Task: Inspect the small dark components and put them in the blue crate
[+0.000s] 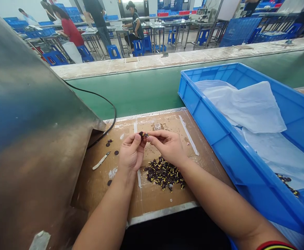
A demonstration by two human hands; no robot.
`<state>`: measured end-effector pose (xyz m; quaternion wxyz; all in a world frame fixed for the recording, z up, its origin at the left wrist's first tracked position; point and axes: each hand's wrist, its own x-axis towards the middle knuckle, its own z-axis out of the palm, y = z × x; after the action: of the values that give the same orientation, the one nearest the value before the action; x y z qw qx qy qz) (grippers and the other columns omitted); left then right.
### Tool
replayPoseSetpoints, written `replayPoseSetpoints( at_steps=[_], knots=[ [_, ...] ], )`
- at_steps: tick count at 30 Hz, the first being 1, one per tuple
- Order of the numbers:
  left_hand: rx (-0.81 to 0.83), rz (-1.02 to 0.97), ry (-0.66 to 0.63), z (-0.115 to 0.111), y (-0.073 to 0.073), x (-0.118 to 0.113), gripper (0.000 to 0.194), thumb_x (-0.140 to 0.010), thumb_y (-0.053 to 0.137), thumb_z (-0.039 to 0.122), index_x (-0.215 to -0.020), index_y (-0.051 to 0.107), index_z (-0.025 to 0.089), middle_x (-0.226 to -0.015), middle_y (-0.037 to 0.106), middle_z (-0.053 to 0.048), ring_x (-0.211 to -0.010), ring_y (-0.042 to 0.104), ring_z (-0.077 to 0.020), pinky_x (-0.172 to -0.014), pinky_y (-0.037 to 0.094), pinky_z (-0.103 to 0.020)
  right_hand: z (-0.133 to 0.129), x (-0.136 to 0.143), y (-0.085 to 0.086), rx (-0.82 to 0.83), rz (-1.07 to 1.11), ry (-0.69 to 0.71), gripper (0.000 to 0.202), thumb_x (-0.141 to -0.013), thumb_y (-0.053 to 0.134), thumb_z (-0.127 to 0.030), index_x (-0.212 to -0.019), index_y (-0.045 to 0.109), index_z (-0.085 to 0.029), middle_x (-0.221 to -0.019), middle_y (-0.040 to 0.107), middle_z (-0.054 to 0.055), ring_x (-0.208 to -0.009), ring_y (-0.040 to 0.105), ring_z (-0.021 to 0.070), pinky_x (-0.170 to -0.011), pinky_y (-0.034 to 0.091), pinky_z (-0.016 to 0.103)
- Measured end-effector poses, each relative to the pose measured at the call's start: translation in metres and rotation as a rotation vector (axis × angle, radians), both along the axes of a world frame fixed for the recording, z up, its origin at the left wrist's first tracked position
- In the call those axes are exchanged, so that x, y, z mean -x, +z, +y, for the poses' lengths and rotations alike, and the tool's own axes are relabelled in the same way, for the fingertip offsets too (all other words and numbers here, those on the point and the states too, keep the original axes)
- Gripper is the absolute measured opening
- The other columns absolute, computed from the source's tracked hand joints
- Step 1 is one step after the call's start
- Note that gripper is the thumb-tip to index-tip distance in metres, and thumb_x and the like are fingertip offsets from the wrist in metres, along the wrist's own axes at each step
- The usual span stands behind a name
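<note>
Over the cardboard-covered bench, my left hand [133,151] pinches a small dark round part [141,134] between thumb and fingers. From the right, my right hand [169,144] closes thumb and forefinger on the thin yellow-tipped end of this same part. The two hands nearly meet, and the exact grip of the right fingertips is too small to make out. Just below my right hand lies a heap of small dark parts with yellow tips [163,173]. Left of my left hand are a white-handled knife [101,160] and a loose dark disc [116,152].
A large blue crate [209,121] with white sheets [251,104] and a few dark parts stands right. A sloping metal housing [37,114] bounds the left, with a black cable [110,102] beside it. Behind runs a green conveyor belt [141,86]. Several people work farther back.
</note>
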<state>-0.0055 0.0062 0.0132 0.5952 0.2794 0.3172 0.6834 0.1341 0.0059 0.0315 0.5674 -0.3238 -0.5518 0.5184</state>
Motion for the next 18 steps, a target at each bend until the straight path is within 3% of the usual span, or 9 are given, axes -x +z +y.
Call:
replayPoseSetpoints(
  at_steps=[7, 13, 18],
  knots=[
    [-0.018, 0.106, 0.034, 0.0, -0.001, 0.0, 0.026, -0.064, 0.094, 0.037, -0.08, 0.077, 0.023, -0.09, 0.076, -0.003, -0.084, 0.07, -0.0147, -0.091, 0.059, -0.034, -0.002, -0.001, 0.002, 0.0, -0.105, -0.071, 0.016, -0.087, 0.075, -0.032, -0.102, 0.08, -0.027, -0.102, 0.08, 0.003, -0.093, 0.075, 0.019, -0.09, 0.062, 0.041],
    [-0.123, 0.256, 0.161, -0.002, -0.007, -0.001, 0.02, -0.072, 0.089, 0.032, -0.086, 0.08, 0.022, -0.093, 0.077, -0.006, -0.087, 0.073, -0.0135, -0.087, 0.059, -0.024, -0.003, 0.0, -0.003, -0.023, -0.095, -0.071, 0.018, -0.088, 0.075, -0.032, -0.104, 0.079, -0.025, -0.106, 0.079, 0.005, -0.095, 0.076, 0.0199, -0.091, 0.063, 0.042],
    [-0.207, 0.537, 0.275, -0.007, -0.015, -0.003, 0.017, -0.083, 0.081, 0.025, -0.1, 0.08, 0.023, -0.106, 0.077, -0.006, -0.098, 0.074, -0.0171, -0.094, 0.059, -0.027, -0.004, -0.002, -0.004, -0.11, -0.2, -0.142, 0.018, -0.09, 0.073, -0.029, -0.105, 0.078, -0.024, -0.108, 0.079, 0.005, -0.097, 0.075, 0.0201, -0.089, 0.064, 0.039]
  ],
)
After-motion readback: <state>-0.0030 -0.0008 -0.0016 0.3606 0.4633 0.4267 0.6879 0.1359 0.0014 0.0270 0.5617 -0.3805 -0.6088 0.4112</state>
